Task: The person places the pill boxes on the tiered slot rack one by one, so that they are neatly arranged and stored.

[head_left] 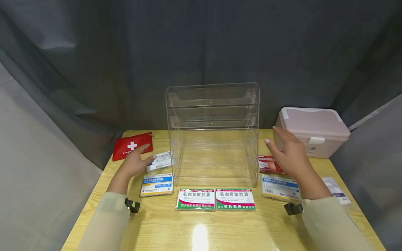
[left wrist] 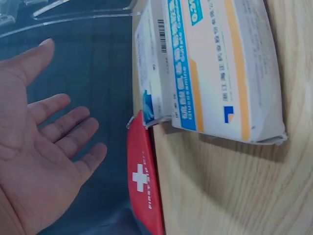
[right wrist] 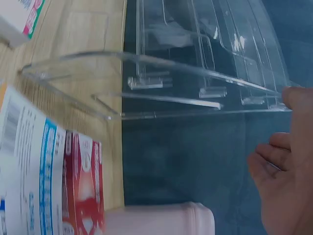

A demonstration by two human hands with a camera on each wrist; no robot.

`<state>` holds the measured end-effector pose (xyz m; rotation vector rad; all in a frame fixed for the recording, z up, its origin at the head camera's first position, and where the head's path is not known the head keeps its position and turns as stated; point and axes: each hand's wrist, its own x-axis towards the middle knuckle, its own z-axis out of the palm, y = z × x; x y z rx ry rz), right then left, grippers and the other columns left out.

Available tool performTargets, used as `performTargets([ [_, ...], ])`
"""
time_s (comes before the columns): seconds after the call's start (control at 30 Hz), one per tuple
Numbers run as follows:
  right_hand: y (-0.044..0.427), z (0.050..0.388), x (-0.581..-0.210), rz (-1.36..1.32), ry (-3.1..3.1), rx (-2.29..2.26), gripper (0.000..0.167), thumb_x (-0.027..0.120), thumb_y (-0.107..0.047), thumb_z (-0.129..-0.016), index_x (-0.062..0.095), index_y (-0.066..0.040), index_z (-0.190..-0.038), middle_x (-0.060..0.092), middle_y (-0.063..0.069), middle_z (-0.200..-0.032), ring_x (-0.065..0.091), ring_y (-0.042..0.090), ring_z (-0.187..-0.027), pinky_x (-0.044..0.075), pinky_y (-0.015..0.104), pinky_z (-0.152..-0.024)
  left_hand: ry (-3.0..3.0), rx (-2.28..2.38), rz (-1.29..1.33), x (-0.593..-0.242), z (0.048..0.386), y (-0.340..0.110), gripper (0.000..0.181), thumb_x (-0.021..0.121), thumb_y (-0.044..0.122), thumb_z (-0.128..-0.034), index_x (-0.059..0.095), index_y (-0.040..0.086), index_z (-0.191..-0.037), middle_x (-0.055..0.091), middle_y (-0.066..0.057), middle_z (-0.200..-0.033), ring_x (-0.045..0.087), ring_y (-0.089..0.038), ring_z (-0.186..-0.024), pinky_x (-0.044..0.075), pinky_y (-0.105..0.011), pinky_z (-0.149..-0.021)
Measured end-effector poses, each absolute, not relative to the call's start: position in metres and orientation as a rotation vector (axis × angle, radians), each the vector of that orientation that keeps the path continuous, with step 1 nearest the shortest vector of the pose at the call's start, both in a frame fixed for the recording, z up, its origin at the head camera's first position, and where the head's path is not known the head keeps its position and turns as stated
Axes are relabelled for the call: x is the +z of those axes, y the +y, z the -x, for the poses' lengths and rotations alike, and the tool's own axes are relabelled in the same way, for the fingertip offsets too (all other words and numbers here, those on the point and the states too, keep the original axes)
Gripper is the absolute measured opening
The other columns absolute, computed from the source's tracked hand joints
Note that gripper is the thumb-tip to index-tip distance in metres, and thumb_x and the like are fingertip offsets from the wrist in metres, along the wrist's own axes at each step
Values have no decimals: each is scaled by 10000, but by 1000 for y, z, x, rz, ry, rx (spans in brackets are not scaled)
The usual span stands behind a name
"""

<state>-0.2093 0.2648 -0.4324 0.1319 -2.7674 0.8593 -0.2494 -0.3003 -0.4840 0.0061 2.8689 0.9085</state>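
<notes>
Flanking a clear plastic rack upright on the worktop, a person's left hand and right hand extend forward in the head view. In the left-wrist view, the left palm faces the camera, its fingers loosely spread and free, near a red pouch. In the right-wrist view, the right fingers bend slightly, released, one tip near the rack's edge, contact unclear.
</notes>
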Motion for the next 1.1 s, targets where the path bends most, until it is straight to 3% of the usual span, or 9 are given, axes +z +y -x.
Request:
performTargets([
  [0.3,248,226,-431,-177,-2625,1130,695,593,-509,-1114,515,-23,-1604,643,249,-1478,632,449,-1345,538,639,-1108,2793,883,82,-497,263,-301,886,869,328,-942,416,136,-1679,489,-219,-1665,471,-476,-1499,473,-684,-1198],
  [0.4,245,229,-431,-120,-2591,1233,708,604,-549,-1096,549,-42,-1587,688,208,-1414,666,377,-1273,594,397,-1038,2762,879,93,-500,267,-299,890,880,293,-936,420,132,-1681,494,-222,-1662,489,-467,-1474,476,-674,-1199],
  [0.47,243,230,-431,-82,-2579,1290,710,617,-569,-1082,577,-54,-1570,708,190,-1393,670,341,-1245,560,228,-956,2738,868,107,-502,270,-299,897,890,276,-929,423,141,-1683,504,-206,-1657,504,-448,-1449,480,-663,-1202],
  [0.53,241,230,-430,-35,-2581,1335,715,628,-595,-1067,599,-78,-1559,712,167,-1409,667,318,-1253,511,139,-907,2718,854,118,-504,273,-299,903,898,256,-921,427,145,-1683,529,-194,-1635,523,-431,-1415,483,-657,-1202],
  [0.73,232,233,-431,35,-2553,1431,654,641,-564,-1072,648,-86,-1518,712,169,-1422,659,307,-1247,538,195,-900,2704,762,59,-508,279,-304,924,910,246,-909,423,84,-1676,562,-227,-1590,549,-433,-1367,485,-658,-1197],
  [0.93,229,233,-436,41,-2497,1471,511,668,-445,-1092,715,-65,-1431,734,167,-1276,609,204,-1050,500,118,-764,2674,723,55,-515,280,-304,940,915,251,-904,414,83,-1681,546,-249,-1590,540,-438,-1371,504,-645,-1183],
  [1.1,228,231,-439,66,-2481,1493,489,669,-390,-1101,703,-38,-1438,721,193,-1267,596,167,-1027,495,108,-754,2666,695,29,-518,280,-303,917,900,266,-920,419,70,-1675,542,-247,-1596,536,-427,-1370,473,-663,-1206],
])
